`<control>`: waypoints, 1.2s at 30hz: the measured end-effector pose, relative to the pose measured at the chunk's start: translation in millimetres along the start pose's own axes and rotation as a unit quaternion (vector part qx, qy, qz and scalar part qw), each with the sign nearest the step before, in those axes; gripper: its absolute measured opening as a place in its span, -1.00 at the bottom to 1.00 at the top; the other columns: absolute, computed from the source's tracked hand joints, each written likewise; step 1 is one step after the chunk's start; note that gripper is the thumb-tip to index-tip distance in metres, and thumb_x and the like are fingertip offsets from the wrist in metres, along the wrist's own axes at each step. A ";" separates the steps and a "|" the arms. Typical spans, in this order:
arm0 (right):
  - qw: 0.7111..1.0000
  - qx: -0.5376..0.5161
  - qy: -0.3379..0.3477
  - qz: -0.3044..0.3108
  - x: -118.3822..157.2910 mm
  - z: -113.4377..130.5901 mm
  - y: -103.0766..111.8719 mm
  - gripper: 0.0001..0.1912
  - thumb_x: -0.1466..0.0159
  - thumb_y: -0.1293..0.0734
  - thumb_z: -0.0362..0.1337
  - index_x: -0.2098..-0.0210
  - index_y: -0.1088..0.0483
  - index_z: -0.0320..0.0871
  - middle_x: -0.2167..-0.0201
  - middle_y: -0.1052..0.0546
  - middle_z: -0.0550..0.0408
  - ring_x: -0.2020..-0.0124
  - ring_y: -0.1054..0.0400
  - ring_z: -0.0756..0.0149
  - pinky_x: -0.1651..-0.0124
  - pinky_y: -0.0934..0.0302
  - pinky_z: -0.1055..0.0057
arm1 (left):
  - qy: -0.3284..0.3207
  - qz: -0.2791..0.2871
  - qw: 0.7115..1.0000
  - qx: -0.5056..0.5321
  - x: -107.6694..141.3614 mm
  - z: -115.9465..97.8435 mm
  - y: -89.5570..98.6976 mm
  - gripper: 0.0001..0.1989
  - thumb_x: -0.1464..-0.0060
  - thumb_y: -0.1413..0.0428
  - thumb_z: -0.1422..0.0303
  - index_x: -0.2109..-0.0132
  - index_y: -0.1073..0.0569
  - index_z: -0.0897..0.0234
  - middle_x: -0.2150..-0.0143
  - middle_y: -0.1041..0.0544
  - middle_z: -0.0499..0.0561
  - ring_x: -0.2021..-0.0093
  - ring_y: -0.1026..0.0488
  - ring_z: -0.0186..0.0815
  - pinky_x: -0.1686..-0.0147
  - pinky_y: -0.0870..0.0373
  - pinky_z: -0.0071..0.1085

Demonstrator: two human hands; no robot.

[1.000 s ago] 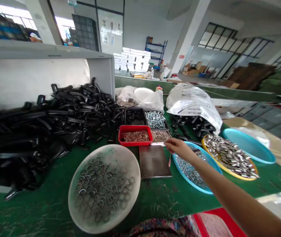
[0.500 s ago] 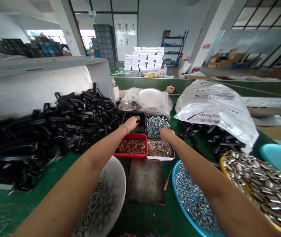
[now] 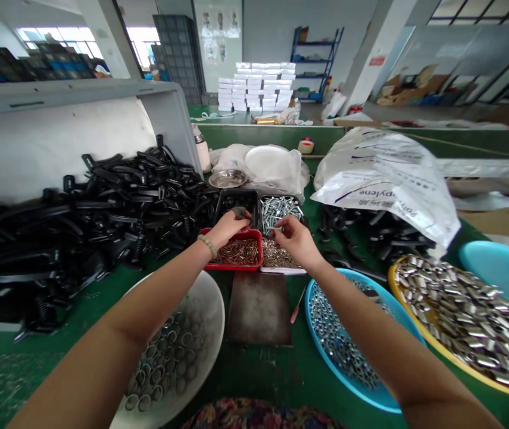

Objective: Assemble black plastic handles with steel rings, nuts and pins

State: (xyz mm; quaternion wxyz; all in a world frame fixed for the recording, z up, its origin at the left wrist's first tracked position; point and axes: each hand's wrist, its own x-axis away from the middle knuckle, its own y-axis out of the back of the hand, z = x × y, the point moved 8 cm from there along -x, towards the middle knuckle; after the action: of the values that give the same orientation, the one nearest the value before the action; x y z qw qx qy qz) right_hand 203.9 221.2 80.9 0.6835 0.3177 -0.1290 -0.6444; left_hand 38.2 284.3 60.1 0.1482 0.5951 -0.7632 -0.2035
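My left hand is over the front edge of the black tray, close to the red tray of thin copper-coloured pins. Its fingers are pinched together; a small dark thing shows at them, too unclear to name. My right hand pinches a silver screw between thumb and fingertips. It hovers at the front of a tray full of similar silver screws. Below it, a white tray holds small brownish metal parts.
A dark metal plate lies before me, with a pink-handled tool beside it. Basins of metal rings, small silver parts and shiny metal pieces flank it. Black levers heap at left; a plastic bag covers more at right.
My right hand has come up out of the screws with one screw and shifted slightly left. My left hand has drawn back a little. The view has tilted down.
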 end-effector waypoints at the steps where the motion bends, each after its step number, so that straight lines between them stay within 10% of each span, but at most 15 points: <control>1: 0.998 -0.062 0.024 -0.019 15.7 13.6 -0.7 -0.80 -0.23 -0.20 -0.20 0.19 -0.28 -0.15 0.49 -0.46 0.16 0.53 -0.33 0.42 0.46 -0.21 0.49 | 0.016 0.011 0.994 0.111 19.0 -3.2 -5.3 -0.79 -0.03 -0.08 0.44 0.14 -0.45 0.37 0.31 -0.53 0.06 0.37 -0.47 -0.39 0.27 -0.41 -0.43; 4: 0.992 -0.089 0.058 -0.062 58.4 41.9 -5.7 -0.86 -0.19 -0.27 -0.21 0.29 -0.33 -0.14 0.53 -0.43 0.18 0.54 -0.29 0.44 0.46 -0.19 0.50 | 0.081 0.065 0.902 0.419 78.9 -11.7 -29.3 -0.76 0.08 -0.19 0.46 0.18 -0.48 0.37 0.29 -0.54 0.05 0.36 -0.47 -0.41 0.23 -0.42 -0.44; 8: 0.994 -0.007 0.050 -0.093 93.5 54.5 -16.3 -0.88 -0.21 -0.27 -0.22 0.28 -0.35 -0.12 0.54 -0.44 0.18 0.56 -0.29 0.44 0.45 -0.19 0.51 | 0.120 0.036 0.840 0.528 134.9 -11.8 -39.5 -0.76 0.06 -0.21 0.42 0.17 -0.51 0.37 0.26 -0.56 0.06 0.25 -0.50 -0.34 0.09 -0.41 -0.37; 14: 0.975 0.174 0.131 -0.043 122.1 70.1 -40.4 -0.81 -0.26 -0.19 -0.25 0.26 -0.39 -0.17 0.49 -0.50 0.00 0.47 -0.38 0.30 0.36 -0.22 0.42 | 0.082 0.014 0.860 0.503 173.6 -13.1 -47.7 -0.64 0.11 -0.25 0.43 0.09 -0.49 0.33 0.16 -0.56 0.05 0.10 -0.46 -0.28 -0.01 -0.32 -0.34; 19: 0.976 0.084 0.199 0.032 152.4 75.7 -54.4 -0.79 -0.27 -0.21 -0.23 0.15 -0.37 -0.15 0.42 -0.49 -0.04 0.37 -0.39 0.23 0.26 -0.27 0.30 | 0.068 0.058 0.913 0.398 204.5 -13.5 -51.6 -0.53 0.15 -0.26 0.45 0.01 -0.45 0.25 0.08 -0.53 0.04 0.06 -0.44 -0.24 -0.01 -0.31 -0.33; 23: 0.983 -0.173 0.058 0.031 169.0 54.5 -57.3 -0.59 -0.25 -0.28 -0.15 -0.06 -0.19 -0.05 0.41 -0.40 0.12 0.39 -0.34 0.32 0.28 -0.28 0.34 | 0.119 0.055 0.903 0.410 225.3 2.6 -54.2 -0.72 0.04 -0.21 0.39 0.11 -0.50 0.27 0.20 -0.56 0.02 0.21 -0.48 -0.32 0.10 -0.36 -0.37; 27: 0.916 -0.381 -0.113 0.061 180.6 24.3 -73.2 -0.68 -0.26 -0.25 -0.06 0.08 -0.24 -0.08 0.56 -0.27 0.26 0.60 -0.21 0.46 0.49 -0.20 0.46 | 0.215 0.089 0.834 0.499 245.4 16.5 -74.3 -0.72 0.10 -0.26 0.36 0.17 -0.50 0.31 0.34 -0.56 0.01 0.43 -0.46 -0.45 0.35 -0.38 -0.51; 32: 0.842 -0.468 -0.216 0.157 196.3 16.1 -93.7 -0.61 -0.13 -0.33 0.06 0.32 -0.24 -0.13 0.62 -0.27 0.27 0.66 -0.16 0.49 0.63 -0.09 0.53 | 0.230 0.160 0.792 0.542 262.8 2.5 -89.0 -0.76 0.10 -0.27 0.40 0.23 -0.52 0.40 0.33 -0.56 0.07 0.40 -0.50 -0.42 0.33 -0.42 -0.54; 36: 0.866 -0.449 -0.213 0.058 198.5 9.2 -87.4 -0.59 -0.20 -0.25 0.08 0.51 -0.13 -0.11 0.72 -0.15 0.33 0.73 -0.02 0.53 0.67 0.01 0.56 | 0.256 0.141 0.734 0.613 269.2 0.2 -94.0 -0.76 -0.01 -0.20 0.46 0.12 -0.49 0.33 0.24 -0.57 0.08 0.32 -0.52 -0.44 0.26 -0.43 -0.57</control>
State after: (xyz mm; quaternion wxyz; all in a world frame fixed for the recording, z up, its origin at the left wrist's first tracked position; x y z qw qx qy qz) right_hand 155.6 30.4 -10.9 0.7447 -0.1764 0.0139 -0.6435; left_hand 51.1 3.9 9.9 -0.0324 0.4723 -0.7307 0.4919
